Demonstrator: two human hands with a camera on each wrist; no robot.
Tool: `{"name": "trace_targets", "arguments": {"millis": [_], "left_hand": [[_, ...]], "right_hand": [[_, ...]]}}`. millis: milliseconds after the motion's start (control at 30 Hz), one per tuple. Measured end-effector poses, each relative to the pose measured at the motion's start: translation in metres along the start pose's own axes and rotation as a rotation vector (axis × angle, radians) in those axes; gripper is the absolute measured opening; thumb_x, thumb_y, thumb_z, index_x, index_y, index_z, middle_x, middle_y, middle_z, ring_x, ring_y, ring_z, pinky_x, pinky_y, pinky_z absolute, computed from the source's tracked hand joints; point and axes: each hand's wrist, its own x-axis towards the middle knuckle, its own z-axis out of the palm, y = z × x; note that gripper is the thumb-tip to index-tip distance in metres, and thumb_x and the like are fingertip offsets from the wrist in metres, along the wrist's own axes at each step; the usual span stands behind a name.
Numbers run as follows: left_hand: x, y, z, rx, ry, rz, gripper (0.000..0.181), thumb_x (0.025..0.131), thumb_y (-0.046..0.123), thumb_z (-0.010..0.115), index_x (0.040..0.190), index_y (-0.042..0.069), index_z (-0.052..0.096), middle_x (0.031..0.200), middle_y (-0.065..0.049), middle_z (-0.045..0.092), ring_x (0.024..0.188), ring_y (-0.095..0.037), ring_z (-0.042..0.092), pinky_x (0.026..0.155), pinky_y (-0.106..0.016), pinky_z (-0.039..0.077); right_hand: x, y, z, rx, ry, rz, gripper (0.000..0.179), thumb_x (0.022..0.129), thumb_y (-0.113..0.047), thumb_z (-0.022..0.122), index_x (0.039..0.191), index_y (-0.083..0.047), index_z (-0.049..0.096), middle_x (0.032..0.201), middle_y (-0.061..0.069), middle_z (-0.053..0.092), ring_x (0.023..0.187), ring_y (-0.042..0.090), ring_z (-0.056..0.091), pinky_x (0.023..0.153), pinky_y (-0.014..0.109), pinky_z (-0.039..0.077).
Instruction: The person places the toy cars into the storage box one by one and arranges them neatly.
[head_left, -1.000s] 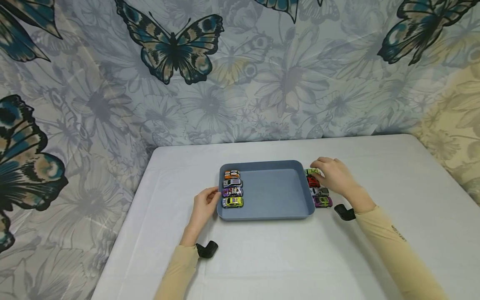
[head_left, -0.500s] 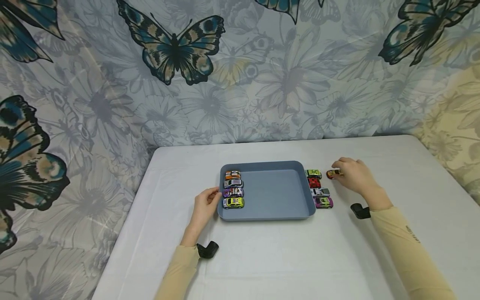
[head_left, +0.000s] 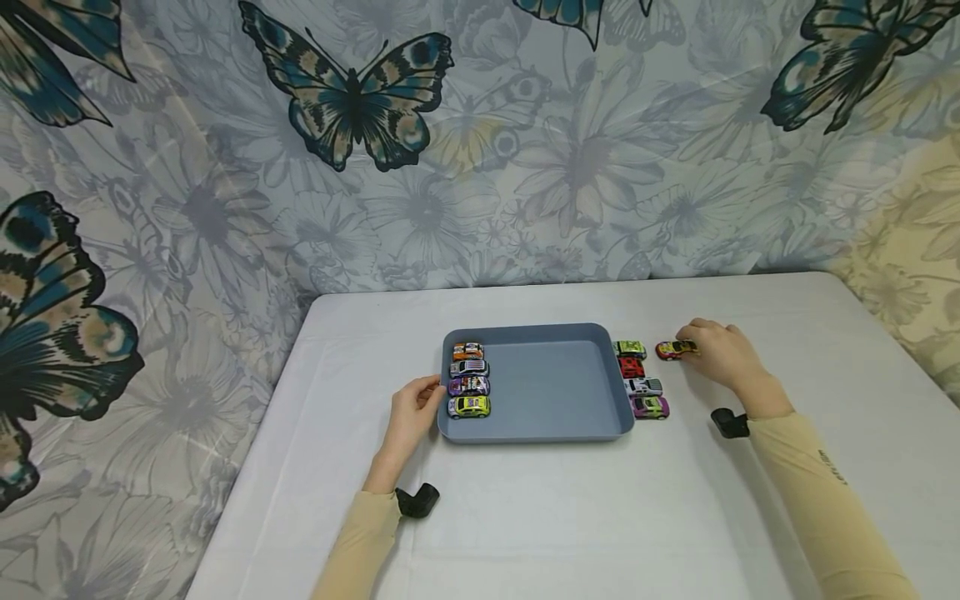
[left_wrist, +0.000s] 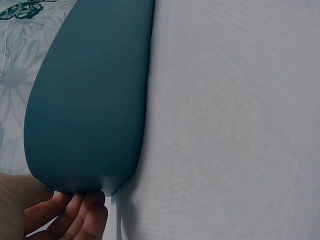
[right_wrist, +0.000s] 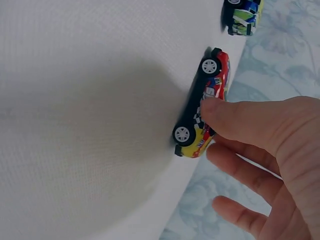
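My right hand [head_left: 722, 358] pinches a red and yellow toy car [head_left: 676, 349] between thumb and fingers, right of the tray. In the right wrist view the thumb lies over the side of this toy car [right_wrist: 204, 105], its wheels close to the white cloth. My left hand [head_left: 412, 411] grips the left end of the blue-grey tray [head_left: 555, 383]; the left wrist view has thumb and curled fingers at the end wall of the tray [left_wrist: 90, 110]. Inside the tray, along its left side, stand an orange car [head_left: 468, 351], a silver car [head_left: 468, 367], a purple car [head_left: 468, 386] and a yellow car [head_left: 469, 407].
Against the tray's right side several toy cars form a column: a lime car [head_left: 629, 349], a red car [head_left: 632, 367], a white car [head_left: 643, 387] and a purple-green car [head_left: 650, 407]. A white cloth covers the table [head_left: 525, 517]. Behind hangs a butterfly-print fabric [head_left: 570, 167].
My right hand has moved right, from the lime car to the red and yellow toy car, which it now pinches. My left hand stays at the tray's left end.
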Motion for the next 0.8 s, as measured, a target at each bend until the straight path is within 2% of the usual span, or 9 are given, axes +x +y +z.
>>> {"name": "trace_targets", "arguments": {"millis": [267, 533, 800], "left_hand": [[0.0003, -0.0015, 0.0005, -0.004, 0.003, 0.0, 0.027, 0.09, 0.007, 0.06, 0.111, -0.01, 0.062, 0.092, -0.016, 0.065, 0.08, -0.023, 0.061, 0.069, -0.028, 0.054], [-0.0002, 0.0011, -0.0002, -0.003, -0.006, 0.0, 0.027, 0.091, 0.008, 0.06, 0.11, -0.01, 0.062, 0.093, -0.016, 0.065, 0.08, -0.023, 0.061, 0.069, -0.028, 0.054], [0.0, 0.0001, -0.0002, 0.0, -0.004, 0.001, 0.026, 0.091, 0.007, 0.06, 0.11, -0.01, 0.062, 0.093, -0.016, 0.065, 0.08, -0.023, 0.061, 0.07, -0.028, 0.054]], "right_hand": [[-0.0014, 0.002, 0.0031, 0.013, 0.039, -0.017, 0.022, 0.072, 0.004, 0.072, 0.093, 0.005, 0.065, 0.094, 0.021, 0.062, 0.086, 0.04, 0.059, 0.068, 0.058, 0.042], [-0.0022, 0.0016, 0.0031, -0.002, 0.015, 0.016, 0.02, 0.075, 0.002, 0.071, 0.094, 0.004, 0.065, 0.094, 0.021, 0.062, 0.087, 0.039, 0.058, 0.069, 0.054, 0.041], [-0.0036, 0.0012, 0.0002, -0.008, 0.049, 0.004, 0.015, 0.075, 0.001, 0.071, 0.089, 0.002, 0.065, 0.087, 0.017, 0.062, 0.081, 0.036, 0.059, 0.066, 0.052, 0.041]]}}
